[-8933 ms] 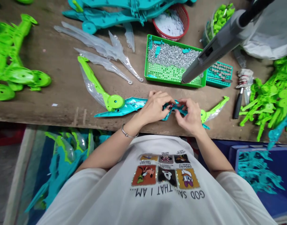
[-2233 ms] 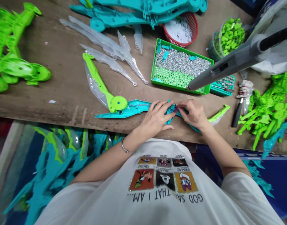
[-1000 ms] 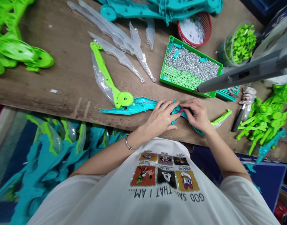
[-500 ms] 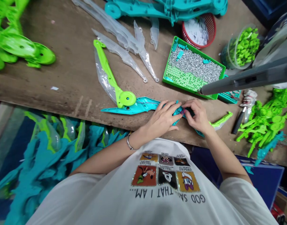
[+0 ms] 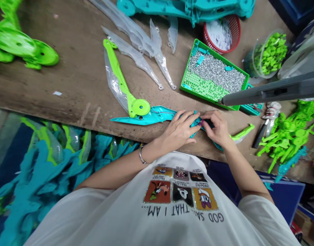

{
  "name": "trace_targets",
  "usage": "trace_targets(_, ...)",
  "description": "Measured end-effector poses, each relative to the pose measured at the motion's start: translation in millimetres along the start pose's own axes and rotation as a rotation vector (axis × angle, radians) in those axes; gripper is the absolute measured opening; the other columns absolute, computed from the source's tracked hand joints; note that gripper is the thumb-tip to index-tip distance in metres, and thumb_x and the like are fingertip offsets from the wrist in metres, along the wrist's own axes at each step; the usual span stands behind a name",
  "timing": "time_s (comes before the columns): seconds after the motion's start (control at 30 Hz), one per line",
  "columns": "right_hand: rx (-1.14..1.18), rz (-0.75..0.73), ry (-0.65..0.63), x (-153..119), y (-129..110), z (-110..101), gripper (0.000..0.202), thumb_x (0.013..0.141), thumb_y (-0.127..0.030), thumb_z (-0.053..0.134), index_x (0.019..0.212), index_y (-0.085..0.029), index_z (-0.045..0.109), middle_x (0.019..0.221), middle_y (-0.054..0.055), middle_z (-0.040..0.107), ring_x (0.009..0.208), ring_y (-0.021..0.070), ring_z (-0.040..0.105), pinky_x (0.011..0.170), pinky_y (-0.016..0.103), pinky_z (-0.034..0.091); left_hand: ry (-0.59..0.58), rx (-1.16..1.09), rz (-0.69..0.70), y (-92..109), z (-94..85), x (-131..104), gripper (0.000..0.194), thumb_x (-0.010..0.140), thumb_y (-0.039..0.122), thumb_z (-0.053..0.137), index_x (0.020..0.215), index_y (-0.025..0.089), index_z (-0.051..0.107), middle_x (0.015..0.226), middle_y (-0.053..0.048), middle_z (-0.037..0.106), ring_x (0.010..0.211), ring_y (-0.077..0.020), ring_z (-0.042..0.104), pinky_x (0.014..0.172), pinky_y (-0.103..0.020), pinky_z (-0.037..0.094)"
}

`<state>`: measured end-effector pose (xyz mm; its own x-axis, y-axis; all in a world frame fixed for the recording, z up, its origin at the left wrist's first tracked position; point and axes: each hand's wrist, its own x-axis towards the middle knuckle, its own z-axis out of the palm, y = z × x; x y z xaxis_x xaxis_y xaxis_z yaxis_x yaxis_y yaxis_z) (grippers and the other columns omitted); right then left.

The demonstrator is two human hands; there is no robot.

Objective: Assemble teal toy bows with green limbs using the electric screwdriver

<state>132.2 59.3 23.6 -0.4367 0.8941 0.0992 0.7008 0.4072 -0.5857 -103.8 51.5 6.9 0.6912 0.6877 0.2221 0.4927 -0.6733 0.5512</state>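
A long teal plastic toy part [image 5: 153, 116] lies near the table's front edge, with thin pinkish-purple wires [image 5: 201, 122] along it. My left hand [image 5: 181, 127] rests across its middle, the fingers pressed together and holding it against the table. Close beside, my right hand [image 5: 215, 127] pinches the wires with thumb and forefinger; the fingertips partly hide what is there. At the left end of the teal part, a lime green arm with a round disc [image 5: 141, 107] and a clear blade joins on. A smaller green and clear piece [image 5: 241, 133] sticks out past my right hand.
Beyond my hands stands a green tray [image 5: 210, 73] of small screws, with a grey power screwdriver [image 5: 270, 89] reaching over its corner. Clear plastic blades [image 5: 136, 58] lie at the back. Lime green parts [image 5: 287, 136] heap at right; teal assemblies [image 5: 44, 174] sit below the table edge.
The view has shifted slightly. Both hands stay at almost the same spot on the teal part, and the right fingers still pinch at the wires.
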Motion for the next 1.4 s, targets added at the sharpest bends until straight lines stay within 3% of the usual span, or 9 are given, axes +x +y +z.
trace_targets(0.57,-0.007,-0.017,0.056,-6.7,1.4,-2.9,0.032,0.099,-0.016,0.061,0.124,-0.030,0.074,0.107,0.007,0.075,0.098,0.0228,0.069,0.088,0.045,0.056,0.009,-0.015,-0.008,0.0,1.2,-0.2,0.073,0.073,0.039,0.093,0.137,0.018,0.067,0.157,-0.020,0.053,0.144,-0.0390,0.049,0.120,-0.058,0.037)
trace_targets(0.77,-0.154,-0.030,-0.025,-11.6,-2.1,-4.2,0.044,0.095,-0.012,0.056,0.133,-0.029,0.070,0.118,0.011,0.074,0.105,0.0281,0.066,0.092,0.052,0.053,-0.003,-0.025,-0.017,0.1,-0.8,1.3,0.065,0.074,0.038,0.093,0.132,0.018,0.070,0.155,-0.020,0.054,0.143,-0.0388,0.050,0.120,-0.058,0.037)
trace_targets(0.9,0.055,0.088,-0.078,-4.7,-3.9,-14.9,0.041,0.099,-0.019,0.053,0.135,-0.030,0.070,0.118,0.008,0.076,0.110,0.0251,0.070,0.100,0.050,0.055,-0.012,-0.040,-0.025,0.1,-1.4,1.2,0.069,0.072,0.036,0.094,0.134,0.019,0.069,0.156,-0.020,0.053,0.144,-0.0392,0.049,0.120,-0.060,0.037)
trace_targets(1.0,0.245,0.277,-0.017,5.0,-4.6,-19.4,0.037,0.102,-0.033,0.057,0.138,-0.029,0.068,0.110,0.004,0.080,0.103,0.0218,0.074,0.098,0.043,0.058,-0.018,-0.034,-0.016,-0.5,-1.2,0.6,0.068,0.072,0.036,0.094,0.133,0.020,0.070,0.157,-0.020,0.052,0.145,-0.0391,0.048,0.120,-0.060,0.037)
trace_targets(1.07,0.336,0.373,0.025,10.9,-7.2,-19.5,0.033,0.100,-0.042,0.062,0.127,-0.026,0.073,0.104,0.004,0.081,0.096,0.0211,0.075,0.090,0.039,0.060,-0.017,-0.024,-0.009,-1.3,-0.7,0.1,0.066,0.073,0.037,0.094,0.132,0.020,0.071,0.158,-0.020,0.052,0.145,-0.0389,0.048,0.120,-0.060,0.037)
trace_targets(1.2,0.391,0.353,0.034,13.8,-16.5,-16.2,0.023,0.095,-0.045,0.071,0.102,-0.025,0.080,0.101,0.004,0.081,0.094,0.0217,0.075,0.088,0.038,0.059,-0.016,-0.006,0.008,-2.9,0.5,-0.8,0.064,0.075,0.039,0.092,0.132,0.020,0.071,0.158,-0.020,0.052,0.145,-0.0390,0.048,0.120,-0.060,0.037)
trace_targets(1.4,0.334,0.409,0.138,-0.6,-16.7,-1.3,0.030,0.085,-0.045,0.082,0.105,-0.023,0.078,0.100,0.005,0.079,0.093,0.0220,0.073,0.089,0.039,0.059,-0.010,0.017,0.023,-4.2,2.7,-1.7,0.059,0.078,0.041,0.089,0.129,0.019,0.072,0.157,-0.021,0.052,0.145,-0.0407,0.049,0.119,-0.063,0.038)
